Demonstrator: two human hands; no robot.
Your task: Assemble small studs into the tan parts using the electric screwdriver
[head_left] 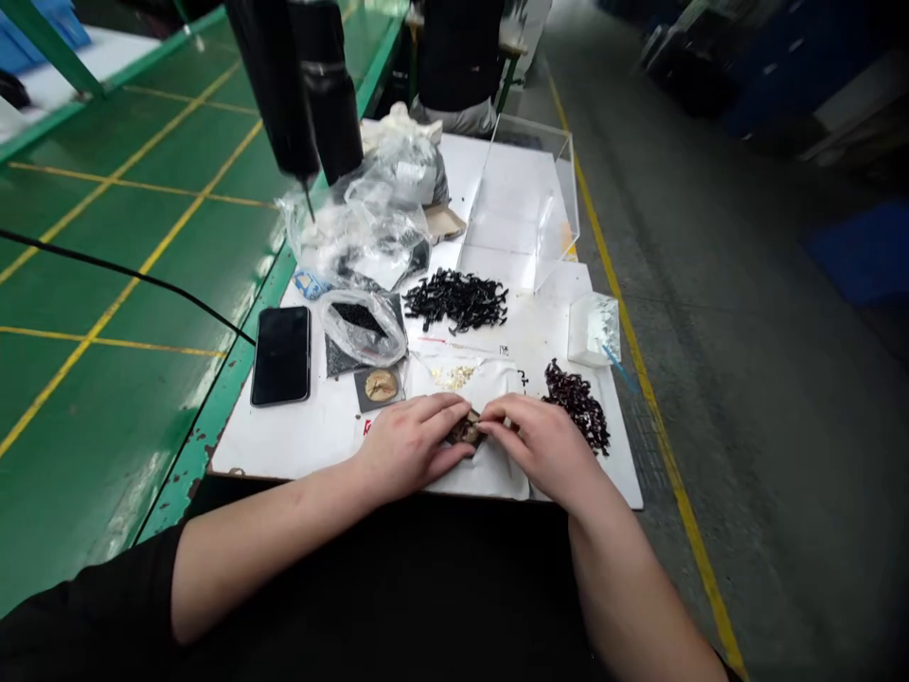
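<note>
Green floor (128, 284) with yellow lines left of a white worktable (298, 440), grey concrete aisle (745, 398) right.

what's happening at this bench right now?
A person seated at a white table has both hands together on one small dark part, left hand and right hand pinching it from either side. A pile of black parts lies further back, a darker pile at the right, and a phone on the left.

Both forearms angle inward, left hand (408, 443) and right hand (543, 445) meeting, fingertips pinched together.
</note>
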